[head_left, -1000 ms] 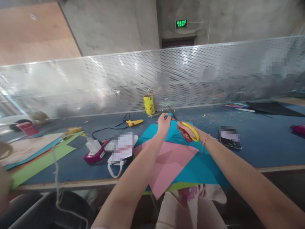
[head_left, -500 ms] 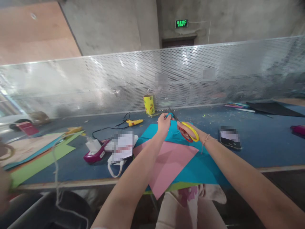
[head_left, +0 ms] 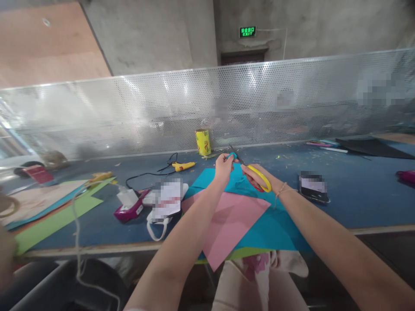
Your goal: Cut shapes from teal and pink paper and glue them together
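Observation:
My left hand (head_left: 223, 167) pinches a small piece of teal paper (head_left: 232, 156) above the table. Scissors (head_left: 253, 174) with yellow and red handles are in my right hand (head_left: 262, 178), their blades pointing up-left at that piece. Under both hands lies a large teal sheet (head_left: 269, 229), with a pink sheet (head_left: 227, 224) on top of it reaching the table's front edge.
A yellow can (head_left: 203, 142) stands by the perforated metal screen (head_left: 292, 99). A yellow glue gun (head_left: 183, 166) with black cable, a purple device (head_left: 126, 211), a white item (head_left: 165, 203) and green paper (head_left: 55, 220) lie left. A phone (head_left: 313, 186) lies right.
The scissor blades have closed a little on the teal piece. Both hands stay almost where they were.

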`<state>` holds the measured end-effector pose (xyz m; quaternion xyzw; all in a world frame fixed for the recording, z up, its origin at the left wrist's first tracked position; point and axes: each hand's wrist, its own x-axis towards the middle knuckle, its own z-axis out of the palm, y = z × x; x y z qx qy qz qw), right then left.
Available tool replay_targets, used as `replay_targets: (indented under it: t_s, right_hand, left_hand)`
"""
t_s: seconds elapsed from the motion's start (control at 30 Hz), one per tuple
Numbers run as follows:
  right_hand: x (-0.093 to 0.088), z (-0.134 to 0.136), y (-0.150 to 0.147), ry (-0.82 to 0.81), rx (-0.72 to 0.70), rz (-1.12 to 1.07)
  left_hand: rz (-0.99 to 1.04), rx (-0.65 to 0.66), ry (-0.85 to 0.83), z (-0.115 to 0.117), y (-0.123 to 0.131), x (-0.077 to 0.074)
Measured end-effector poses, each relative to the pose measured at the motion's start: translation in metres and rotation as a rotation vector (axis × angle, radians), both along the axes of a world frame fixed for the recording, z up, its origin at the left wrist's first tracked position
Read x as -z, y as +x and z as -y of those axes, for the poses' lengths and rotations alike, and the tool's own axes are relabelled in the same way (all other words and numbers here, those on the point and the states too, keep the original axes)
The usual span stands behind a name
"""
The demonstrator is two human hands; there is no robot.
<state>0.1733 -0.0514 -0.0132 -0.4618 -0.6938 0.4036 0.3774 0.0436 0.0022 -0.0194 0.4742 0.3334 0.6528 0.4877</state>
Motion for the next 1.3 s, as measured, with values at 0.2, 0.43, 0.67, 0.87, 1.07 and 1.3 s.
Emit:
replay_targets:
  t_s: [0.2, 0.43, 0.67, 0.87, 1.07, 1.3]
  right_hand:
    - [-0.001, -0.003, 0.005, 0.042, 0.054, 0.075]
    - [-0.004, -0.003, 0.011, 0.08, 0.036, 0.129]
    - [-0.003, -0.002, 0.015, 0.082, 0.048, 0.185]
    - [-0.001, -0.005, 0.016, 0.042, 0.037, 0.178]
    - [0.0, -0.006, 0.015, 0.026, 0.054, 0.145]
    - [0.012, -0.014, 0.016, -0.053, -0.021, 0.023]
  left_hand:
    - [-0.01, 0.004, -0.01, 0.001, -0.003, -0.003]
    - [-0.034, 0.009, -0.02, 0.0, -0.006, -0.005]
    - [-0.022, 0.009, -0.061, 0.0, -0.008, -0.007]
    - [-0.046, -0.008, -0.057, 0.001, -0.008, -0.009]
    - [-0.075, -0.012, -0.03, -0.002, -0.008, -0.006]
    - [-0.08, -0.018, -0.015, 0.0, -0.006, -0.005]
